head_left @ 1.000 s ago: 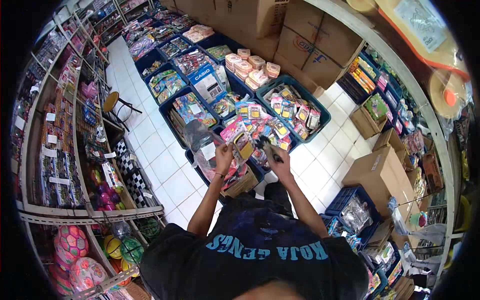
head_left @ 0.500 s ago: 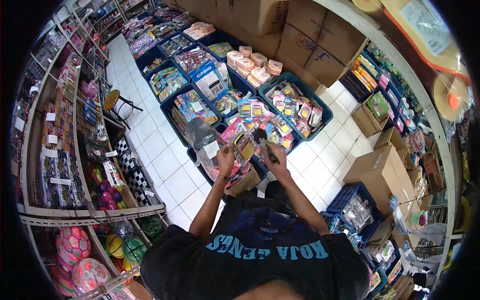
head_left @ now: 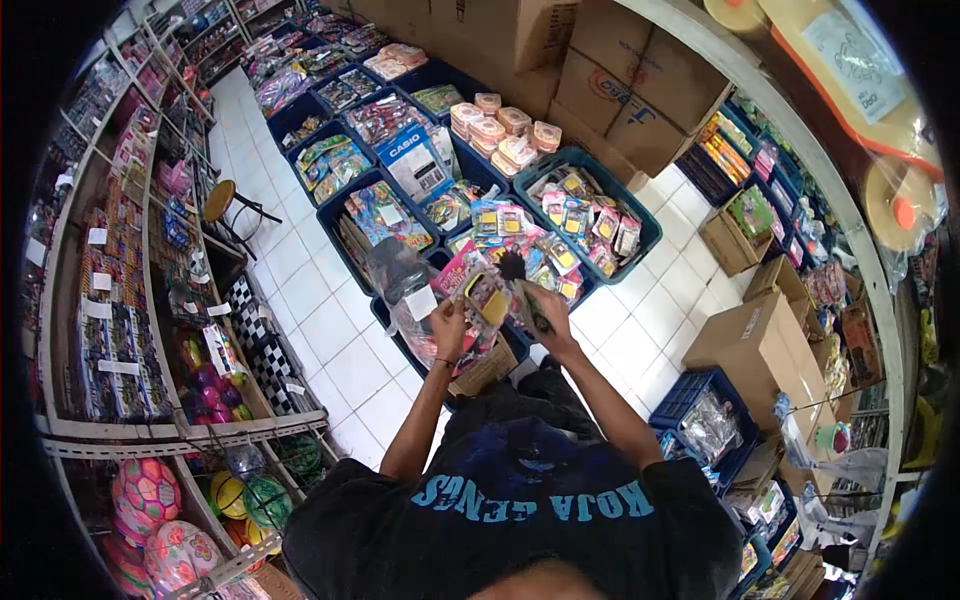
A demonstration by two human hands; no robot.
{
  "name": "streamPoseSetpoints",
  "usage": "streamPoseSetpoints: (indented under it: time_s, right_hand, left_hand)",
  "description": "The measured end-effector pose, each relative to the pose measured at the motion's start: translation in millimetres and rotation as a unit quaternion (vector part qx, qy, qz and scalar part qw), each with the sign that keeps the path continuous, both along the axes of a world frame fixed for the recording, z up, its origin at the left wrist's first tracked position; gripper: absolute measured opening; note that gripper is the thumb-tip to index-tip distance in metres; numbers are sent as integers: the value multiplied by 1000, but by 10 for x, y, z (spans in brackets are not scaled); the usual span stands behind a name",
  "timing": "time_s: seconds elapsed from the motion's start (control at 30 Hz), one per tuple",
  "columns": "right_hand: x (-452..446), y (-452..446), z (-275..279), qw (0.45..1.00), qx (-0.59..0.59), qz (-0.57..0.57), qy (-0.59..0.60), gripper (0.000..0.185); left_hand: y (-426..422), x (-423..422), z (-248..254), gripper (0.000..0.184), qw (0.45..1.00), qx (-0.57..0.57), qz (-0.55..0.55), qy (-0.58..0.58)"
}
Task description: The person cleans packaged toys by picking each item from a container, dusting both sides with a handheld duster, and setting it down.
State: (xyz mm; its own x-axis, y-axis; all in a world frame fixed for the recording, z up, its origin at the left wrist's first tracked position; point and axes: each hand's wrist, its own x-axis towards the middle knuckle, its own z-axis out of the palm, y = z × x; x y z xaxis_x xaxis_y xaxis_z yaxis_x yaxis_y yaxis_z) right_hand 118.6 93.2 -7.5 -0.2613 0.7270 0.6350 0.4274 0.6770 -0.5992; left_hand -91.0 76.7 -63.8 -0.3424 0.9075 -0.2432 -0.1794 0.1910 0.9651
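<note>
My left hand [head_left: 449,330] is closed on the edge of a clear-fronted toy package [head_left: 489,302] with a yellow part and a pink card. My right hand [head_left: 548,316] is wrapped round a dark, greenish item in clear wrap [head_left: 532,306], its kind not clear. Just beyond that hand shows a black fuzzy tuft [head_left: 512,264]; I cannot tell if it belongs to the held item. Both hands are above a crate of similar carded packages [head_left: 503,220]. By my left hand is a clear plastic bag [head_left: 397,272] with a white paper label [head_left: 421,302].
Blue crates of packaged goods [head_left: 640,230] fill the floor ahead, with a Casio box [head_left: 416,165] and pink-lidded containers [head_left: 487,130] among them. Cardboard cartons [head_left: 640,90] stand behind. Shelves with toys and balls [head_left: 147,495] line the left; a stool [head_left: 219,201] stands in the tiled aisle.
The toy package has turned slightly and shows more of its face. My right hand has shifted a little, and the black tuft sits slightly farther from me. Both hands keep their hold.
</note>
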Motion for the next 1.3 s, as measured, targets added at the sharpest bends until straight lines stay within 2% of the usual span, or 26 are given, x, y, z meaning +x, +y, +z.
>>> streamPoseSetpoints:
  time_s: [0.03, 0.13, 0.17, 0.27, 0.33, 0.37, 0.4, 0.43, 0.53, 0.57, 0.67, 0.77, 0.83, 0.87, 0.9, 0.93, 1.0, 1.03, 1.1, 1.13, 1.2, 1.23, 1.27, 1.3]
  right_hand:
    - [-29, -42, 263, 996, -64, 53, -14, 63]
    - [-91, -97, -41, 987, -130, 31, -88, 59]
    - [-45, -107, -299, 983, -148, 15, -103, 52]
    - [89, -190, -160, 936, -319, -25, -144, 50]
    - [6, -134, -203, 965, -260, -35, -24, 51]
    - [109, -96, -177, 978, -196, -18, -67, 52]
    - [62, -80, 125, 985, -132, -1, -109, 53]
    - [9, -37, 139, 999, -14, 50, 11, 56]
    - [-136, -109, 276, 974, -197, -1, -115, 65]
    - [-84, -27, -143, 989, -106, -11, -102, 58]
    - [128, -223, -267, 972, -141, -7, -186, 43]
    - [225, -318, -593, 915, -309, -209, -155, 24]
    - [406, -248, -1097, 927, -290, -212, -107, 20]
    - [488, -168, -1269, 932, -281, -214, -84, 21]
    - [477, -76, -1123, 884, -418, -196, -64, 24]
    - [561, 18, -1450, 858, -469, -190, -87, 28]
    - [623, 162, -1947, 851, -495, -163, 62, 31]
    - [609, 211, -2107, 811, -528, -152, 200, 30]
    - [766, 357, -2410, 690, -645, -106, 311, 33]
    - [829, 366, -2636, 670, -632, -81, 382, 34]
    - [956, 416, -2812, 677, -621, -94, 384, 37]
    - [1028, 441, -2891, 651, -631, -102, 410, 43]
    - [1113, 537, -3022, 628, -631, -94, 446, 40]
    - [1293, 579, -3322, 600, -631, -89, 483, 37]
  left_hand:
    - [-3, 32, 41, 29, 1000, 3, -3, -22]
    - [48, 2, -138, 28, 999, 39, -26, -5]
    - [88, -9, -276, 28, 999, 43, -10, -26]
    - [68, -20, -33, 28, 1000, 23, 12, -7]
    - [90, -5, -53, 28, 999, 22, 21, -10]
    - [118, -13, -104, 28, 1000, 20, 15, -4]
    - [124, -15, -168, 28, 1000, 15, 9, 2]
    - [126, -2, -199, 27, 1000, 13, 4, -14]
    - [185, 41, -211, 25, 999, 2, 3, -48]
    - [211, 62, -183, 24, 999, -6, 11, -49]
    - [260, 21, -329, 21, 996, -12, 29, -82]
    - [292, -33, -602, 21, 994, -42, 29, -100]
    - [277, -2, -663, 26, 994, -56, -4, -97]
    - [253, 66, -734, 24, 988, -67, -2, -140]
    - [265, 154, -825, 23, 980, -77, 1, -183]
    - [349, 242, -894, 22, 971, -84, 2, -224]
    - [453, 421, -1073, 23, 959, -136, -12, -248]
    - [515, 505, -1181, 23, 952, -163, -20, -259]
    - [601, 675, -1680, 23, 954, -157, -48, -251]
    - [632, 743, -1976, 23, 955, -156, -62, -246]
    - [762, 836, -2400, 27, 940, -176, -104, -274]
    - [797, 899, -2521, 28, 935, -185, -115, -278]
    - [826, 977, -2648, 30, 931, -195, -126, -283]
    - [899, 991, -2572, 31, 924, -246, -166, -241]
